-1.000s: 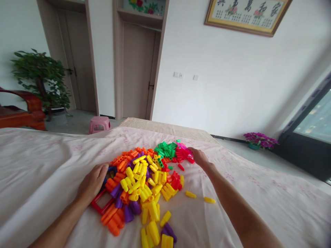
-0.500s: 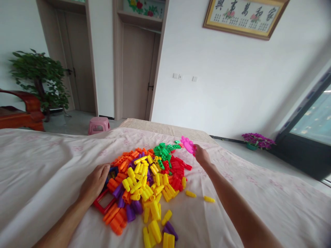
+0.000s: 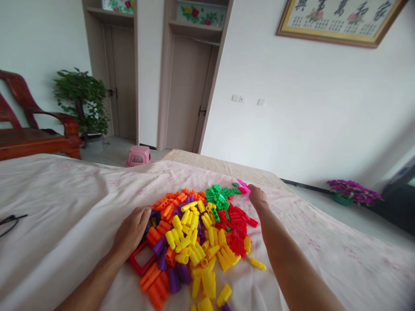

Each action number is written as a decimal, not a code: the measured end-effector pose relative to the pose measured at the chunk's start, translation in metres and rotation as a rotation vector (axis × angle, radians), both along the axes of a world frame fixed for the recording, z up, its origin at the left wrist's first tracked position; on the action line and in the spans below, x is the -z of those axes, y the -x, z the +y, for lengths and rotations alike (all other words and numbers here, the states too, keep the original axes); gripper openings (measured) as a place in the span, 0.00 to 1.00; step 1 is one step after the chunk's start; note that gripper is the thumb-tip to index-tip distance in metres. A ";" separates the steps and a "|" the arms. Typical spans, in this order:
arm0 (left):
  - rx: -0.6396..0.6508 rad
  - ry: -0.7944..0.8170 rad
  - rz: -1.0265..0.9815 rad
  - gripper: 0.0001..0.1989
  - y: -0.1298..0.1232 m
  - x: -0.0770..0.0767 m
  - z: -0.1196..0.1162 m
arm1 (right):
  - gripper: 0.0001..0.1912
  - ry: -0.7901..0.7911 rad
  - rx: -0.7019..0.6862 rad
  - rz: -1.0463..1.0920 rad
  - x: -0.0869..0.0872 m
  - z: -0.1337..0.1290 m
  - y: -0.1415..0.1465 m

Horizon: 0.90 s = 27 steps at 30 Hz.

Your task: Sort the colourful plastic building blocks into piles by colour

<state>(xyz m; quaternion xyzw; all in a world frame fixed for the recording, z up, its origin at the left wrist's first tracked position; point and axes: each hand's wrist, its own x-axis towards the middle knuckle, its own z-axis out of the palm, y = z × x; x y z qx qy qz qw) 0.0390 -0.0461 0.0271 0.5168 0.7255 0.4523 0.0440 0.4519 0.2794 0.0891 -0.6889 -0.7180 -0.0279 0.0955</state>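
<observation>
A heap of coloured plastic toy pieces (image 3: 194, 242) lies on the pale bedsheet (image 3: 304, 259). My left hand (image 3: 134, 226) is at the heap's left edge, fingers together and curled over a dark blue plastic piece (image 3: 154, 220); its fingertips are hidden. A red square frame (image 3: 142, 257) lies just below it. At the heap's far right side, my right hand (image 3: 258, 196) pinches a pink flower-shaped plastic piece (image 3: 244, 185), now seen nearly edge-on. Green pieces (image 3: 218, 196) and red pieces (image 3: 238, 226) are nearest to that hand.
A single yellow piece (image 3: 257, 263) lies apart, right of the heap. A black cord-like item (image 3: 11, 222) is on the sheet at far left. Beyond the bed are a pink stool (image 3: 138, 155), a wooden armchair (image 3: 39, 125) and a potted plant (image 3: 82, 101).
The pink piece has gone lower, closer to the green and red pieces, and turned from face-on to edge-on. My left hand stays beside the blue piece. The whole view has swung left.
</observation>
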 end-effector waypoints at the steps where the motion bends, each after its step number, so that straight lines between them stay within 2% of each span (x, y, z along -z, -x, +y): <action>1: -0.001 0.004 -0.002 0.23 0.000 -0.001 0.000 | 0.24 0.002 -0.029 -0.009 0.001 0.002 0.005; 5: 0.003 0.033 -0.016 0.23 -0.001 -0.001 -0.002 | 0.28 0.002 -0.158 -0.037 0.005 0.005 0.023; 9: 0.000 0.032 -0.019 0.23 -0.001 -0.001 -0.001 | 0.29 -0.017 -0.306 -0.045 0.006 -0.005 0.033; 15: -0.011 0.045 -0.007 0.23 -0.002 -0.001 0.000 | 0.21 -0.035 -0.552 0.071 -0.005 -0.040 0.055; 21: -0.007 0.056 0.012 0.24 -0.002 -0.003 -0.001 | 0.18 0.008 -0.763 0.239 -0.016 -0.079 0.083; 27: -0.020 0.071 -0.001 0.24 -0.002 -0.003 -0.001 | 0.22 0.047 -0.771 0.351 -0.024 -0.105 0.110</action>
